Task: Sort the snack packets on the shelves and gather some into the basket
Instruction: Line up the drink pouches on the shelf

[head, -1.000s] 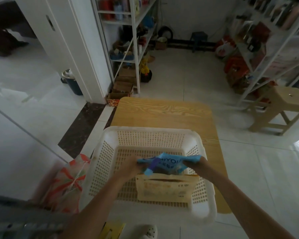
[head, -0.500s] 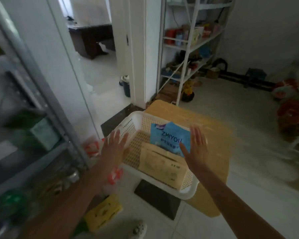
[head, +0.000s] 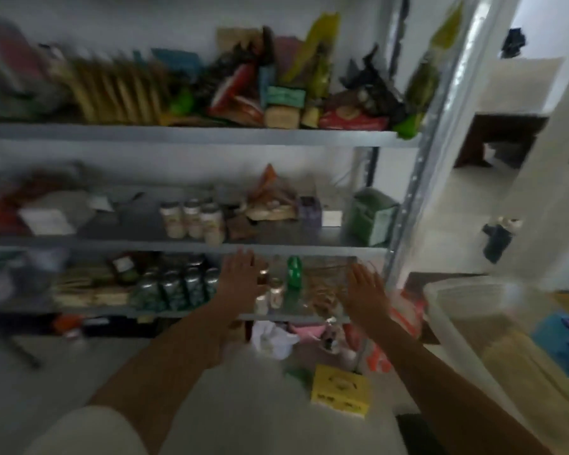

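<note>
A grey metal shelf unit (head: 191, 134) fills the view, which is blurred. Its top shelf holds several snack packets (head: 243, 90), red, green and yellow. My left hand (head: 240, 274) is raised with straight fingers in front of the lower shelf and holds nothing. My right hand (head: 365, 287) is raised the same way further right, also empty. The white basket (head: 440, 300) shows at the right edge, with a tan packet (head: 519, 359) and a blue packet (head: 562, 336) inside it.
Jars (head: 194, 218) and a green bag (head: 372, 218) stand on the middle shelf. Dark cans (head: 174, 284) and a green bottle (head: 294, 272) sit on the lower shelf. A yellow box (head: 340, 389) and white cloth (head: 273, 336) lie on the floor. A doorway (head: 500, 142) opens at right.
Both hands let go of the blue packet, which now lies in the basket. My view swung left from the basket to the shelf unit, and both empty hands rose toward the lower shelf.
</note>
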Action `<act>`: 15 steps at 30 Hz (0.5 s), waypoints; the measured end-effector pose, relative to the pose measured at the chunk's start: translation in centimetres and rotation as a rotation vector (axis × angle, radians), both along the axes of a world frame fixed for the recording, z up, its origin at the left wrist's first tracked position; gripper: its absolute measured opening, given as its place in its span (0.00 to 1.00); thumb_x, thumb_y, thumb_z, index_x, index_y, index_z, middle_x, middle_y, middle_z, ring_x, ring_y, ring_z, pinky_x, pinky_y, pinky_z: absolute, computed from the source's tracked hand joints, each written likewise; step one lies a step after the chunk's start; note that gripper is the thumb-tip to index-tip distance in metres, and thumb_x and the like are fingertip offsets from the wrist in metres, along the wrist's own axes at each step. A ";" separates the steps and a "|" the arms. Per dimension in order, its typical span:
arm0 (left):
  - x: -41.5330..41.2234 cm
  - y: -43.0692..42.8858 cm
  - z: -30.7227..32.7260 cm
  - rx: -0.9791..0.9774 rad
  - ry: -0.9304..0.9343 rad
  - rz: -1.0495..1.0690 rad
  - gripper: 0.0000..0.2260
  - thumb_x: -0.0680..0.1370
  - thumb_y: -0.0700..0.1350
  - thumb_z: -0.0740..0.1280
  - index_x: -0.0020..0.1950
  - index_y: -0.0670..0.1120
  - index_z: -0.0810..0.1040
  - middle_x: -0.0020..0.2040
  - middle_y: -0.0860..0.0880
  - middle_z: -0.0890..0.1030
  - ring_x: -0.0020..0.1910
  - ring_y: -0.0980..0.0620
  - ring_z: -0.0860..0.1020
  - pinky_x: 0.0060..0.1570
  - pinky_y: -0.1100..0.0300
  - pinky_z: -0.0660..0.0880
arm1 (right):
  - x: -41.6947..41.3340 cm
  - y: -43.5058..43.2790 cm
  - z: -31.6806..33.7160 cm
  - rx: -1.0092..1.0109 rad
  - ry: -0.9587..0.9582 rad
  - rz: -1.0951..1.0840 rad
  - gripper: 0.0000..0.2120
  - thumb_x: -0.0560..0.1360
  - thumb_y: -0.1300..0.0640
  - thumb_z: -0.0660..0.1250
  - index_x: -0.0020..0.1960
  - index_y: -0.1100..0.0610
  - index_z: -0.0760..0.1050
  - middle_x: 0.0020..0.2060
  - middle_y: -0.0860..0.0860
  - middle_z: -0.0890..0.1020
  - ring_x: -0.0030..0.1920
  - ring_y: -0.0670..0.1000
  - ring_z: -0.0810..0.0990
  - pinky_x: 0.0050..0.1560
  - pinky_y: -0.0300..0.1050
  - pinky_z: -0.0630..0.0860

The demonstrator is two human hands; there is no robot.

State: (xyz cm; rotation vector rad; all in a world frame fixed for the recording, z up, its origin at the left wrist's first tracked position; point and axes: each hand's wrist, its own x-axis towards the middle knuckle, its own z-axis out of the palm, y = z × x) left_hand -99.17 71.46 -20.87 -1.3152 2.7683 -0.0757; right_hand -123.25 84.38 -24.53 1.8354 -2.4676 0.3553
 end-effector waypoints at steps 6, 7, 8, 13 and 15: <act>13.8 -6.0 3.2 -0.101 -0.003 0.301 0.34 0.80 0.64 0.49 0.79 0.48 0.42 0.79 0.45 0.41 0.77 0.42 0.39 0.74 0.43 0.40 | 13.7 -11.6 4.7 -0.078 0.030 0.229 0.26 0.73 0.45 0.58 0.63 0.61 0.75 0.57 0.59 0.81 0.56 0.60 0.81 0.53 0.63 0.76; 15.5 -7.0 4.0 -0.103 -0.013 0.322 0.34 0.81 0.64 0.48 0.79 0.48 0.40 0.79 0.45 0.39 0.77 0.42 0.37 0.74 0.43 0.39 | 15.8 -12.9 5.8 -0.072 0.042 0.254 0.27 0.74 0.44 0.54 0.63 0.60 0.75 0.58 0.59 0.80 0.59 0.60 0.79 0.56 0.62 0.75; 17.1 -8.2 4.6 -0.104 -0.015 0.330 0.34 0.81 0.63 0.48 0.79 0.47 0.39 0.79 0.45 0.38 0.77 0.43 0.36 0.74 0.43 0.38 | 17.6 -14.4 6.8 -0.064 0.064 0.261 0.29 0.75 0.43 0.50 0.66 0.59 0.74 0.62 0.58 0.78 0.63 0.59 0.76 0.60 0.60 0.73; 24.1 -14.2 8.2 -0.176 0.101 0.313 0.33 0.82 0.60 0.52 0.79 0.47 0.40 0.79 0.45 0.40 0.77 0.43 0.38 0.74 0.45 0.39 | 25.1 -21.3 12.0 -0.150 0.101 0.275 0.34 0.77 0.40 0.43 0.72 0.60 0.65 0.71 0.58 0.68 0.71 0.59 0.66 0.68 0.61 0.64; 26.6 -16.9 9.9 -0.186 0.131 0.340 0.33 0.81 0.61 0.51 0.79 0.48 0.39 0.79 0.45 0.39 0.77 0.44 0.38 0.74 0.46 0.38 | 28.0 -23.3 14.2 -0.166 0.083 0.282 0.31 0.80 0.40 0.43 0.77 0.57 0.55 0.76 0.56 0.58 0.76 0.56 0.55 0.74 0.59 0.53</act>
